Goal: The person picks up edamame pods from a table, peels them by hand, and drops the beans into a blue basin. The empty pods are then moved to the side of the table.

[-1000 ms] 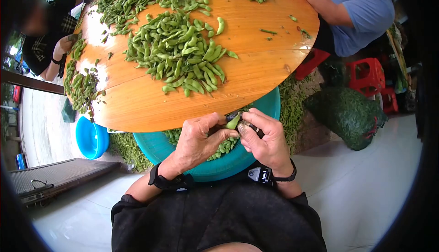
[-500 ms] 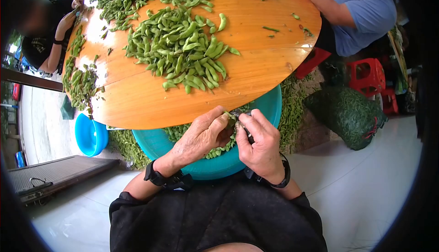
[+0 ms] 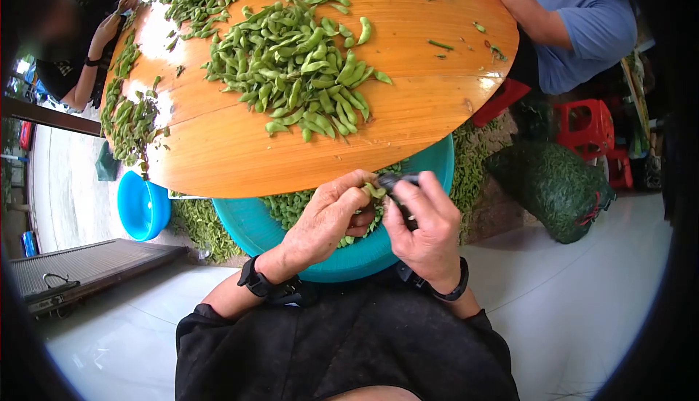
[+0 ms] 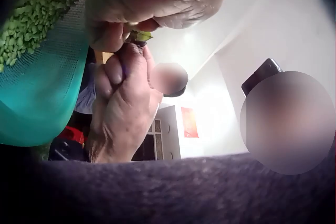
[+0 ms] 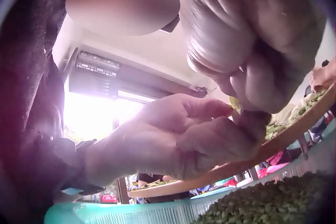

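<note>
Over a teal basin (image 3: 349,268), both hands meet at one green edamame pod (image 3: 374,191). My left hand (image 3: 320,220) pinches the pod between thumb and forefinger. From the other side my right hand (image 3: 429,235) holds its thumb and curled forefinger against the pod, with something black and blurred (image 3: 392,179) at the fingertips. The left wrist view shows a small piece of the pod (image 4: 142,36) squeezed between the two hands, the rest hidden by fingers. Below lie many shelled green beans (image 4: 34,16) in the basin.
A wooden table (image 3: 240,164) overhangs the basin's far side and bears a heap of pods (image 3: 291,73). A blue basin (image 3: 143,208) stands left. To the right are a filled dark net bag (image 3: 550,186) and red stools (image 3: 585,128). Two other people sit around the table.
The pod, lengthwise between the hands a second ago, now shows only a small part at the fingertips. My left hand has turned more back-up; the right has shifted slightly right.
</note>
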Demonstrator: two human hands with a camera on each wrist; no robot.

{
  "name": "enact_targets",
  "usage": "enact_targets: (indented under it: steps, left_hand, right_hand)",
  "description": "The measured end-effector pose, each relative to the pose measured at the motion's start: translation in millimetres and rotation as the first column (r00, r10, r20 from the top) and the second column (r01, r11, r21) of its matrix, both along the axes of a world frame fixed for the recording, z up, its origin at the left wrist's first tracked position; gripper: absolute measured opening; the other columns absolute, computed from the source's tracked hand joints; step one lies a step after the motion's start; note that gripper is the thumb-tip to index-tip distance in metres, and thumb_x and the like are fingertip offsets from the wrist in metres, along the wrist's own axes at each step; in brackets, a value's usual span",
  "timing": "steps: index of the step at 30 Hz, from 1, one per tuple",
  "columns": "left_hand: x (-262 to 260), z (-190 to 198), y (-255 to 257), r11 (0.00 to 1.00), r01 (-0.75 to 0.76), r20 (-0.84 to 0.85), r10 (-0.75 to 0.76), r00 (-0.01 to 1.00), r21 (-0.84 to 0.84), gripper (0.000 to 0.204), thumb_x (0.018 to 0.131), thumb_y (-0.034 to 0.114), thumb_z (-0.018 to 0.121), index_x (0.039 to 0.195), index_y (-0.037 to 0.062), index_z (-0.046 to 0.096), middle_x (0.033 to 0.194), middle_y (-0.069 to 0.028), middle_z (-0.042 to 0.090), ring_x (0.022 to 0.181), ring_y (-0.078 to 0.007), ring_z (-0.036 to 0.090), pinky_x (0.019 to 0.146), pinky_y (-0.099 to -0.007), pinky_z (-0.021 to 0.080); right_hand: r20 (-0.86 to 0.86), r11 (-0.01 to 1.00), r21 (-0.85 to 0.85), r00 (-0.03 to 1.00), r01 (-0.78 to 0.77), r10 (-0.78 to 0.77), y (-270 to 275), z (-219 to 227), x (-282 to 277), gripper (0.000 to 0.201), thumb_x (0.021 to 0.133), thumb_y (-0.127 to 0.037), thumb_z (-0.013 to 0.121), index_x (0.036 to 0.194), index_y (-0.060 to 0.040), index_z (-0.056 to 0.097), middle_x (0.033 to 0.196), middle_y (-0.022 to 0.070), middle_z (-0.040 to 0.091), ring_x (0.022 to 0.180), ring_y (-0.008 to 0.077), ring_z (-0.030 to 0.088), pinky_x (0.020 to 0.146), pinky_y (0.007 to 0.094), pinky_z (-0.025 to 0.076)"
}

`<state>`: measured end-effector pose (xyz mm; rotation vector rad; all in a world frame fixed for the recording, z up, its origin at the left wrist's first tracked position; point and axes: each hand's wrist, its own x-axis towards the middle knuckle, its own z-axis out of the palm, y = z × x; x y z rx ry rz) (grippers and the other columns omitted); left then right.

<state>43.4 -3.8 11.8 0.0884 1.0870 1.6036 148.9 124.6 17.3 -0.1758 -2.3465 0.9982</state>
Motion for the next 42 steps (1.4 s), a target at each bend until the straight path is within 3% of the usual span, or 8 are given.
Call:
enact_targets:
  steps: [20,26,28,30,32,36,39,42]
  left_hand:
    - [2.1,-23.7,-9.2,1.000,0.014,0.043,-0.015,0.999,0.006,0.033,0.096,0.003,0.037,0.122,0.0048,0.057,0.089,-0.0005,0.056,0.075,-0.0089,0.051,0.066,-0.0245,0.045]
    - [-1.0,-11.6,-10.3,0.997,0.047,0.049,-0.051,0.998,0.063,0.019,0.095,0.007,0.046,0.105,0.0014,0.062,0.072,-0.0008,0.053,0.063,-0.0097,0.047,0.060,-0.0254,0.042]
    - [-10.3,-2.9,-15.1,0.929,0.338,-0.698,-0.342,0.629,-0.151,0.021,0.093,0.005,0.052,0.110,-0.0016,0.063,0.074,-0.0101,0.063,0.068,-0.0192,0.061,0.066,-0.0315,0.050]
    - [-22.8,14.4,-21.7,0.868,0.404,-0.768,-0.462,0.444,-0.289,0.025,0.089,0.003,0.058,0.112,-0.0024,0.064,0.083,-0.0171,0.068,0.080,-0.0289,0.069,0.075,-0.0369,0.054]
    - [-32.2,17.3,-28.5,0.943,0.285,-0.947,-0.238,0.218,-0.172,0.023,0.087,0.001,0.064,0.109,0.0020,0.068,0.088,-0.0124,0.070,0.079,-0.0270,0.069,0.076,-0.0360,0.054]
    - [-71.9,21.3,-14.9,0.955,-0.203,-0.957,-0.249,-0.152,-0.216,0.025,0.083,-0.004,0.063,0.107,0.0019,0.069,0.083,-0.0141,0.059,0.081,-0.0316,0.063,0.070,-0.0406,0.051]
    - [-90.8,0.9,-7.2,0.946,-0.242,-0.881,-0.295,-0.370,-0.215,0.025,0.083,-0.002,0.063,0.107,0.0016,0.067,0.089,-0.0135,0.054,0.084,-0.0330,0.059,0.072,-0.0420,0.050]
    - [-89.8,3.7,-5.3,0.928,-0.245,-0.871,-0.353,-0.343,-0.280,0.024,0.083,-0.001,0.063,0.107,0.0012,0.064,0.094,-0.0137,0.052,0.090,-0.0342,0.057,0.075,-0.0431,0.049]
  right_hand:
    - [0.051,0.975,-0.215,0.996,-0.056,0.069,5.9,-7.2,-9.4,0.020,0.077,0.004,0.070,0.096,0.0007,0.065,0.079,0.0080,0.054,0.064,0.0206,0.058,0.056,0.0306,0.046]
    - [0.186,0.835,-0.539,0.982,0.110,-0.009,21.8,-0.3,2.4,0.012,0.080,0.004,0.068,0.092,0.0031,0.065,0.075,0.0038,0.052,0.062,0.0102,0.055,0.054,0.0257,0.042]
    - [0.191,0.794,-0.560,0.970,0.236,-0.154,35.5,12.2,17.3,0.013,0.082,0.004,0.067,0.094,0.0036,0.066,0.078,0.0000,0.054,0.057,0.0049,0.052,0.049,0.0214,0.039]
    - [0.323,0.775,-0.490,0.908,0.400,-0.265,63.9,24.3,44.9,0.016,0.081,0.005,0.067,0.098,0.0047,0.066,0.080,0.0016,0.057,0.062,0.0061,0.054,0.052,0.0218,0.042]
    - [0.347,0.923,-0.042,0.871,0.384,-0.347,93.0,26.4,66.2,0.026,0.080,0.000,0.071,0.105,0.0055,0.065,0.084,0.0090,0.063,0.071,0.0138,0.059,0.065,0.0268,0.048]
    - [0.307,0.857,0.098,0.804,0.505,-0.509,105.3,13.4,76.9,0.030,0.081,-0.001,0.071,0.110,0.0048,0.063,0.087,0.0126,0.065,0.073,0.0173,0.059,0.068,0.0299,0.049]
    - [0.262,0.876,-0.017,0.847,0.482,-0.462,91.3,13.6,60.4,0.021,0.085,0.002,0.067,0.106,0.0047,0.064,0.086,0.0116,0.065,0.071,0.0146,0.059,0.065,0.0285,0.048]
    - [0.232,0.925,-0.003,0.900,0.381,-0.370,77.9,14.7,42.8,0.017,0.085,0.002,0.067,0.101,0.0046,0.065,0.084,0.0124,0.065,0.068,0.0168,0.060,0.063,0.0288,0.049]
